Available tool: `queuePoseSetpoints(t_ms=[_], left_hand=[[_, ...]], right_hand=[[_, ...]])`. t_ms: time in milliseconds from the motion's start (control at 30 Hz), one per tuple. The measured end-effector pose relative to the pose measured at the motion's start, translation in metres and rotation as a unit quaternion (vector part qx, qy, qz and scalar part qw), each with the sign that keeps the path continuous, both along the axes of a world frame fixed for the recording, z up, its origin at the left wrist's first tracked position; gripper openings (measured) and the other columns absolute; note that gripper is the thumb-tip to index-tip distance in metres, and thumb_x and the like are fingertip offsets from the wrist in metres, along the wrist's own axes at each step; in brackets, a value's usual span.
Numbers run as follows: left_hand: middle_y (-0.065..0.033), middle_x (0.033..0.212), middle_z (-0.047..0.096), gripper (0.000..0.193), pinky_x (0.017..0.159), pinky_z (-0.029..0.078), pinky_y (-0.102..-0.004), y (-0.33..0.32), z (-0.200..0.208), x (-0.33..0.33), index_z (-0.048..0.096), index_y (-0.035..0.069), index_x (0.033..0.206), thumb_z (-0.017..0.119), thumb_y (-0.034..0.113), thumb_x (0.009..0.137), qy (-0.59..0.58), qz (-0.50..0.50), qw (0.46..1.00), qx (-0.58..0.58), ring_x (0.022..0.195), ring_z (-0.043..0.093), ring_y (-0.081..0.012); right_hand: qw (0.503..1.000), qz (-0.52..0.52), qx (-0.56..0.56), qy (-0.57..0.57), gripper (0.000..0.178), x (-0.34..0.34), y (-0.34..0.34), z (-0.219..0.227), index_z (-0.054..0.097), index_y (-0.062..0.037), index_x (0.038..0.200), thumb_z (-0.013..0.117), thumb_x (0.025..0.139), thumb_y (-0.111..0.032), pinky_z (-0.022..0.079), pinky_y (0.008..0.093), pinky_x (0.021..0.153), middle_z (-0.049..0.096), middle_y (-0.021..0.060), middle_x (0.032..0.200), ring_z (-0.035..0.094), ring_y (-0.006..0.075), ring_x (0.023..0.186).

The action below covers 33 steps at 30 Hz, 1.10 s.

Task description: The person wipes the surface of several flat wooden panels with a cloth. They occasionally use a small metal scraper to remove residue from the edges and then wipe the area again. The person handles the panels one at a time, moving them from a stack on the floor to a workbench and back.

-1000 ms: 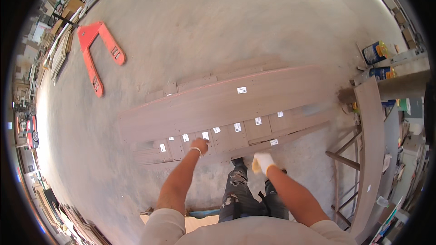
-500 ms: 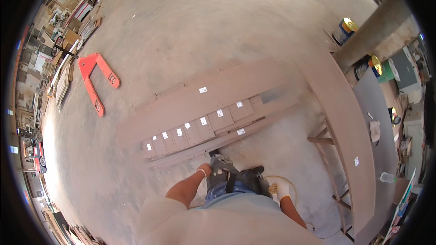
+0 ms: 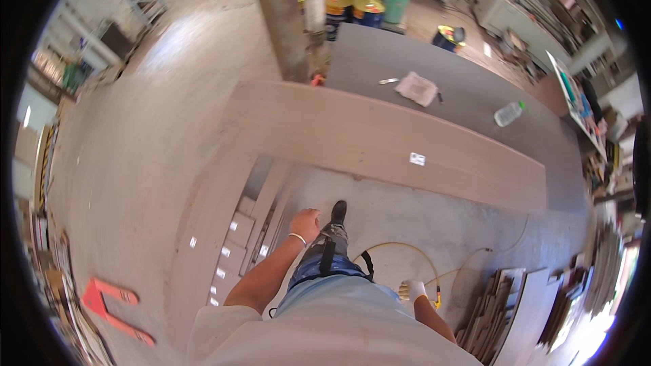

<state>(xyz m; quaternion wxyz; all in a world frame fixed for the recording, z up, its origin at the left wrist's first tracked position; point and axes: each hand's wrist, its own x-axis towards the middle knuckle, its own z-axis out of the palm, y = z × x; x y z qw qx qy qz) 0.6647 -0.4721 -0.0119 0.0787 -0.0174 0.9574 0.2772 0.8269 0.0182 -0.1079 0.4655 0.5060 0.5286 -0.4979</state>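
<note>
Head, left grip (image 3: 306,224) curled, right grip (image 3: 412,290) near hose (image 3: 438,291)

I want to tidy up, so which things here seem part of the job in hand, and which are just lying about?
Likely part of the job:
stickered boards near the bare left hand
long brown board ahead
yellow hose near the gloved right hand

Apparently just lying about:
cloth
bottle
blue cans
red pallet truck

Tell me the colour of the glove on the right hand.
The glove is white and dull yellow, best in the head view.
</note>
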Motion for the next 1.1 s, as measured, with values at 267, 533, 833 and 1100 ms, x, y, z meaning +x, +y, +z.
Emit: queuePoseSetpoints(t_ms=[267,533,833,1100], left_hand=[[-0.0145,0.146,0.058,0.041,0.120,0.037,-0.0530,0.171,0.009,-0.207,0.067,0.008,0.129,0.068,0.013,0.089,0.111,-0.276,0.954,0.023,0.145,0.046,-0.0360],[-0.0172,0.173,0.027,0.068,0.129,0.010,-0.0656,0.252,-0.002,-0.331,0.042,0.009,0.159,0.063,0.025,0.097,0.026,-0.269,0.958,-0.092,0.161,0.017,-0.0416],[-0.0240,0.176,0.016,0.084,0.127,0.004,-0.0714,0.258,0.014,-0.264,0.031,0.006,0.165,0.068,0.033,0.095,-0.124,-0.181,0.970,-0.104,0.163,0.007,-0.0470],[-0.0288,0.175,0.014,0.077,0.122,0.012,-0.0768,0.257,-0.012,-0.213,0.028,0.005,0.165,0.060,0.014,0.096,-0.077,-0.149,0.932,-0.322,0.161,0.012,-0.0522]], right_hand=[[0.945,0.038,0.160,0.284,0.034,-0.063,-0.005,0.099,0.076,0.0051,0.111,0.072,0.093,-0.023,0.060,0.0364,0.084,0.079,0.0181,0.102,0.077,0.0281,0.094],[0.893,0.085,0.333,0.290,0.031,-0.201,0.049,0.157,0.080,-0.0043,0.110,0.064,0.093,-0.025,0.058,0.0390,0.091,0.080,0.0169,0.107,0.077,0.0309,0.100],[0.896,-0.081,0.372,0.229,0.039,-0.368,0.197,0.114,0.069,-0.0097,0.129,0.068,0.094,-0.027,0.057,0.0414,0.090,0.074,0.0152,0.118,0.073,0.0345,0.102],[0.898,-0.412,0.136,0.071,0.031,-0.376,0.342,0.044,0.068,-0.0232,0.129,0.070,0.102,-0.037,0.052,0.0558,0.096,0.069,0.0045,0.126,0.065,0.0310,0.112]])
